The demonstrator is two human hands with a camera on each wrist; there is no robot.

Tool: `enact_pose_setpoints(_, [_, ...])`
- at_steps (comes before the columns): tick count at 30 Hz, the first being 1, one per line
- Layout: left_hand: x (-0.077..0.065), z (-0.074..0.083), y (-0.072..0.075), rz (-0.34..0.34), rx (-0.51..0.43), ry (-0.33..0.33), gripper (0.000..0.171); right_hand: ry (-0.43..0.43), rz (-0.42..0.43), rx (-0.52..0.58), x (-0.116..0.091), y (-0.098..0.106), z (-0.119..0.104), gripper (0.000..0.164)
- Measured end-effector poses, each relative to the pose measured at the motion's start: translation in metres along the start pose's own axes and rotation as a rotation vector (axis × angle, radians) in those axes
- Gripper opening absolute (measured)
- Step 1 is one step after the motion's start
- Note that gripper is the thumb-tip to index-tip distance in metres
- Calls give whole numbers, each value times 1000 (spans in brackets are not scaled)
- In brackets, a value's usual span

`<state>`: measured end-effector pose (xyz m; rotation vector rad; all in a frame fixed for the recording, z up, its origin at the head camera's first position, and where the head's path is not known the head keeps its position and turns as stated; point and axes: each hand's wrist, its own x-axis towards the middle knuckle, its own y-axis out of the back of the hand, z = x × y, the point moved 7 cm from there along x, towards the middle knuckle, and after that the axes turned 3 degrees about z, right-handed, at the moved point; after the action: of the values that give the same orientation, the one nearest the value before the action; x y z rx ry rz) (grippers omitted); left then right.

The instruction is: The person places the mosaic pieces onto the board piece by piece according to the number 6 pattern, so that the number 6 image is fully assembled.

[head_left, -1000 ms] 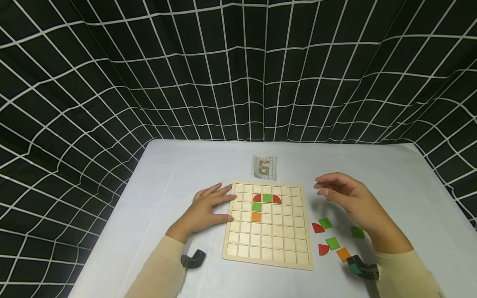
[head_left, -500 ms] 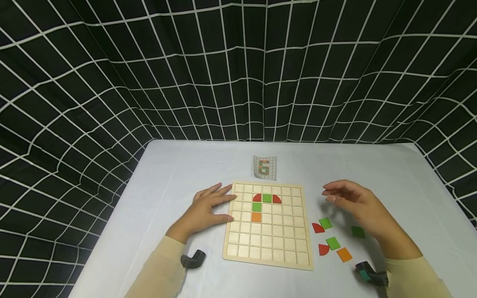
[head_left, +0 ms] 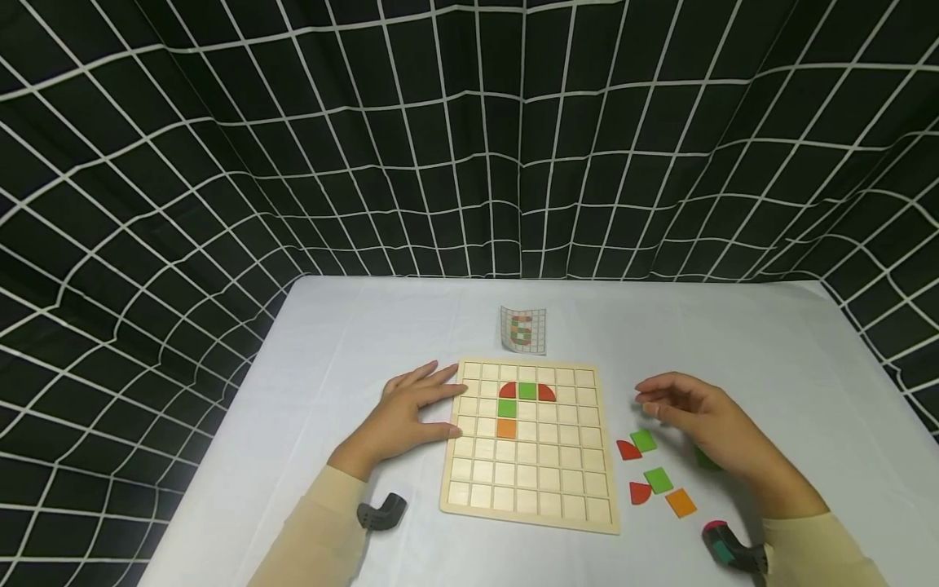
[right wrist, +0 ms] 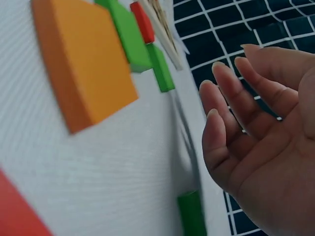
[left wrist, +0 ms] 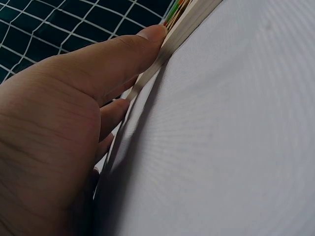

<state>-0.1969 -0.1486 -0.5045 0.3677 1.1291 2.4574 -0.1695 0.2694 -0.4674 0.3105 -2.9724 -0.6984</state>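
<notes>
My left hand (head_left: 399, 420) rests at the left edge of a wooden grid board (head_left: 528, 499), thumb and fingertips touching its rim. Set in the board are two red quarter-circle tiles (head_left: 546, 393), two green squares (head_left: 507, 408) and one orange square (head_left: 506, 428). To the board's right my right hand (head_left: 704, 417) hovers above the table with fingers loosely bent, holding nothing in the right wrist view. Below it lie loose tiles: an orange square (head_left: 681, 503), green squares (head_left: 658, 480), and red quarter circles (head_left: 640, 493). Another green tile (head_left: 706, 461) is partly covered by the right hand.
Behind the board lies a small printed card (head_left: 539, 333) with a coloured grid pattern. A red piece (head_left: 715, 525) shows partly behind the right wrist's black device (head_left: 734, 551). Black cloth with white grid lines (head_left: 440, 163) surrounds the white table (head_left: 352, 326).
My right hand has drawn back to the right, then lower toward the near side, covering more of one green tile. The left hand stays on the board's edge.
</notes>
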Motion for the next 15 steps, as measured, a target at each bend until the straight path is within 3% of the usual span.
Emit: enact_pose_setpoints(15, [0, 0, -1, -4, -4, 11, 68, -75, -77, -21, -5, -8, 20, 29])
